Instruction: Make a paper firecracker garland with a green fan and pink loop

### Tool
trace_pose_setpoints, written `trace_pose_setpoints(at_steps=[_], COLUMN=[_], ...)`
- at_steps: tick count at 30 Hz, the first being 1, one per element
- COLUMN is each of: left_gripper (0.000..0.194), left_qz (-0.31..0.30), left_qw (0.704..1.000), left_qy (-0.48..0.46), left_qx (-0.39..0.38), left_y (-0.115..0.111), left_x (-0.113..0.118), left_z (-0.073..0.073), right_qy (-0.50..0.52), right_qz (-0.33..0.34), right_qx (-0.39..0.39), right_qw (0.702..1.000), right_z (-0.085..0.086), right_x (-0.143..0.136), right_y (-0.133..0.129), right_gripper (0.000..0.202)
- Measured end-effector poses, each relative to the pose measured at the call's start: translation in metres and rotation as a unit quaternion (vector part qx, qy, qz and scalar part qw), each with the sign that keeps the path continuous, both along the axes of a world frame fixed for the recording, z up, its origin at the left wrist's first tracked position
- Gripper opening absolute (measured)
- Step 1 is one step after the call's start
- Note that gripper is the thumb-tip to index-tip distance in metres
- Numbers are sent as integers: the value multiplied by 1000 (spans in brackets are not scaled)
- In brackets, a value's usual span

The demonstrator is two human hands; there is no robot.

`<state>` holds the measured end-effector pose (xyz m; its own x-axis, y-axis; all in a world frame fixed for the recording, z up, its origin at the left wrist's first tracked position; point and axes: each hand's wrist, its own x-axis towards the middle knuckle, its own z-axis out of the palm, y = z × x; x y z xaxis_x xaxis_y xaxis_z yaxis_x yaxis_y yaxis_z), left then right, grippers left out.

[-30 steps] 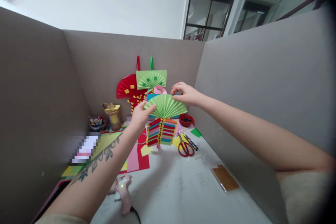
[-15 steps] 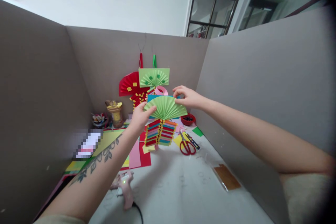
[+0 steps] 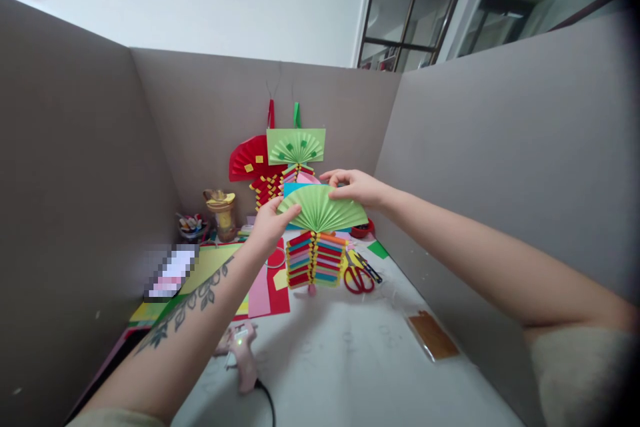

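A light green pleated paper fan (image 3: 323, 210) hangs in the air before me, backed by a blue card (image 3: 291, 189). Below it dangle paper firecracker rolls (image 3: 303, 263) in several colours with yellow ends. My left hand (image 3: 270, 225) grips the fan's left side, thumb on the front. At the upper right edge, my right hand (image 3: 359, 188) is closed on the fan with thumb and curled fingers. Part of a pink paper loop (image 3: 307, 178) shows behind the top edge. The backs of both fan and card are hidden.
A red fan ornament (image 3: 247, 160) and a green one (image 3: 296, 147) hang on the back partition. Red-handled scissors (image 3: 359, 279), a cutter (image 3: 370, 270), a pink glue gun (image 3: 244, 357), coloured paper (image 3: 259, 290) and a brown packet (image 3: 434, 335) lie on the table.
The fan ornament has shifted slightly right and down, and its rolls now hang nearer the scissors. My right hand has slid a little inward along the top edge; the left keeps its hold.
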<state>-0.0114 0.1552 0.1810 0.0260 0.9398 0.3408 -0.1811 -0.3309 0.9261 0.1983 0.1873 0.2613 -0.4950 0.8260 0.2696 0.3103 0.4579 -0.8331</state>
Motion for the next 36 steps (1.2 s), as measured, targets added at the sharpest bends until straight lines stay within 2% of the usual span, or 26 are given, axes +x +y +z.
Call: trace_pose_setpoints(at_steps=[3, 5, 7, 9, 11, 13, 17, 23, 28, 32, 36], left_gripper=[43, 43, 42, 41, 41, 43, 45, 44, 42, 41, 39], left_qz=[-5, 1, 17, 31, 37, 40, 36, -15, -39, -44, -54], left_qw=[1000, 1000, 1000, 999, 999, 999, 999, 1000, 999, 999, 997], left_qy=[0, 0, 4, 10, 15, 17, 18, 12, 14, 27, 47], left_qx=[-5, -1, 6, 12, 15, 16, 15, 10, 1, -1, 6], left_y=[-1, -1, 0, 0, 0, -1, -4, -8, -8, -12, -16], left_x=[1, 0, -1, -3, -4, -5, -4, -5, -8, -9, -10], left_z=[1, 1, 0, -1, -2, -2, 1, 3, 2, 3, 5], right_qy=[73, 112, 106, 34, -61, -125, -187, -183, -200, -229, -283], right_qz=[38, 38, 3, -34, -41, -25, 22, 74, 70, 66, 100], right_qx=[-42, -25, 50, 166, 266, 311, 315, 301, 321, 369, 431], right_qw=[996, 993, 993, 985, 961, 942, 930, 933, 923, 898, 851], right_z=[-5, -5, -1, 4, 9, 12, 10, 6, 7, 9, 14], right_x=[2, 4, 8, 11, 12, 12, 9, 7, 6, 8, 10], right_y=[3, 5, 4, 0, -7, -14, -18, -18, -22, -26, -32], right_gripper=[22, 23, 22, 18, 9, 7, 16, 20, 17, 15, 16])
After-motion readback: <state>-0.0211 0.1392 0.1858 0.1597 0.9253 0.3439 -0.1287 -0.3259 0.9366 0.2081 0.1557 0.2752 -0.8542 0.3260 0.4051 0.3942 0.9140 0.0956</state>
